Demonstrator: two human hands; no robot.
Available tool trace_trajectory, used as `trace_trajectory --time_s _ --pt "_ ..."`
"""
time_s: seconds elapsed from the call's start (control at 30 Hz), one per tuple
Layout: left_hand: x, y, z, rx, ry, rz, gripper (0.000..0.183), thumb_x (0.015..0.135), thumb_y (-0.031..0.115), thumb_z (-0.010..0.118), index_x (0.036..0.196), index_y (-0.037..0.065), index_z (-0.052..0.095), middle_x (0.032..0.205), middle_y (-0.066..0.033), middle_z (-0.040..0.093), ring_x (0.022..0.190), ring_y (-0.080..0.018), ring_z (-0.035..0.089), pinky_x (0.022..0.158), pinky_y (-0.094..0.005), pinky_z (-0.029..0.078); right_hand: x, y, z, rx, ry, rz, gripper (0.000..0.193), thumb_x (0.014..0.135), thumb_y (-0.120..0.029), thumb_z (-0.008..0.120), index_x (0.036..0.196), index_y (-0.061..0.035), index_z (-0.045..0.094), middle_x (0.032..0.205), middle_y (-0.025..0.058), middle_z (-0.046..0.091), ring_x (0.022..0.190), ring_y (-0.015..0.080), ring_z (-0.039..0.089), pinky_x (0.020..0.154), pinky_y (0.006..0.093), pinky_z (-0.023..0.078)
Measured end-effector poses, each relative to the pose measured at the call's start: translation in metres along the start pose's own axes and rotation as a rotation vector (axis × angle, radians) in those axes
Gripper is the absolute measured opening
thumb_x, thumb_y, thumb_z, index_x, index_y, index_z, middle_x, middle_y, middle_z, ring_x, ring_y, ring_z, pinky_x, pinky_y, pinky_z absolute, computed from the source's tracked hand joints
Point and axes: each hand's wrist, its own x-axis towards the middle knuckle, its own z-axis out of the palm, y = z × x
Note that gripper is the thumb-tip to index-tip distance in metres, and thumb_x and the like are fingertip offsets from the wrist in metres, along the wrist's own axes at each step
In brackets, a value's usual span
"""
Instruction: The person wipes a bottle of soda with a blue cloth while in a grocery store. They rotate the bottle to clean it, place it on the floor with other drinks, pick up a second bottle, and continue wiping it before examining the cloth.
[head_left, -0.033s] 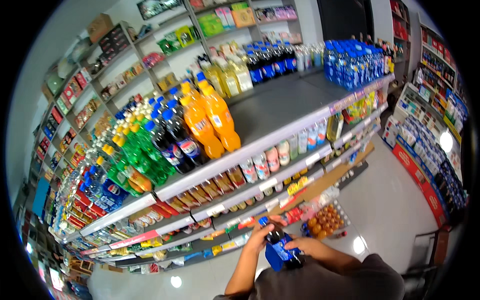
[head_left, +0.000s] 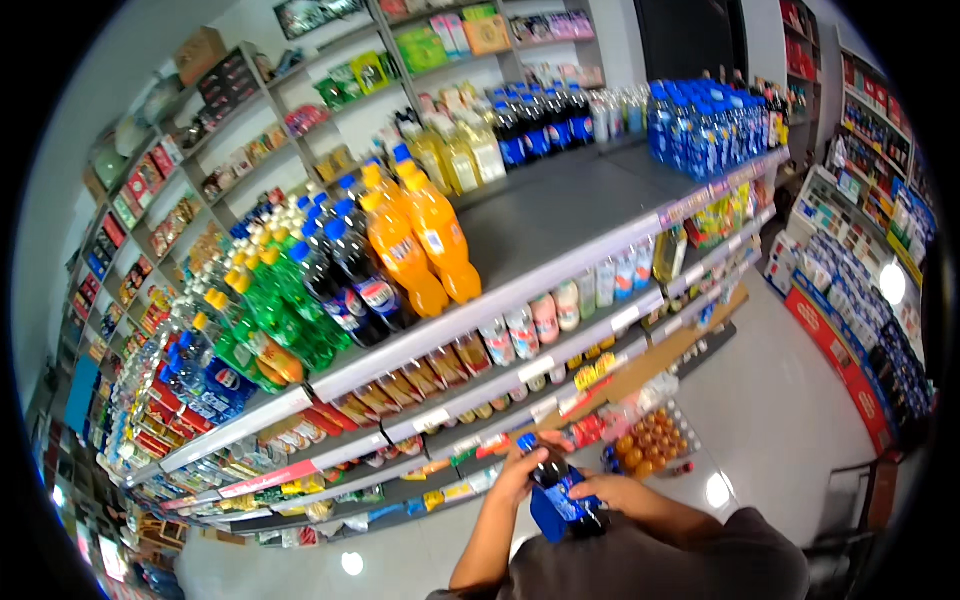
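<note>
I hold a dark cola bottle with a blue cap and blue label low in front of me, tilted. My left hand is closed round its upper part, just below the cap. At the label, my right hand grips the bottle's side with the fingers bent over it. A flat blue piece sticks out from the bottle beside the label; whether it is loose label or a cloth I cannot tell. Above on the shelf stand more cola bottles, next to orange soda bottles and green bottles.
The long tiered shelf runs across in front of me, its top grey. Wrapped blue-capped bottles stand at its far right end. On the floor to my right lies a tray of round orange-brown items. A dark chair stands at right.
</note>
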Motion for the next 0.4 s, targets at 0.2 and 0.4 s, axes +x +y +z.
trace_trajectory --time_s 0.2,0.4 --pt "0.007 -0.014 -0.014 -0.185 0.366 0.277 0.021 0.084 0.020 0.070 0.091 0.005 0.057 0.084 -0.0154 0.064 0.077 -0.0279 0.066 0.070 -0.0423 0.055 0.026 -0.031 -0.022 0.189 -0.326 0.016 0.074 0.069 -0.024 0.085 0.130 0.0012 0.052 0.109 0.0111 0.068 0.095 0.0203 0.067 0.089 0.0368 0.054" --pt "0.009 -0.017 -0.006 0.008 0.697 0.502 0.025 0.093 0.025 0.062 0.094 0.000 0.062 0.088 -0.0164 0.066 0.080 -0.0282 0.065 0.073 -0.0413 0.055 0.014 -0.008 -0.027 0.383 0.076 -0.093 0.077 0.075 -0.026 0.081 0.139 0.0009 0.046 0.121 0.0135 0.065 0.108 0.0247 0.065 0.099 0.0395 0.049"
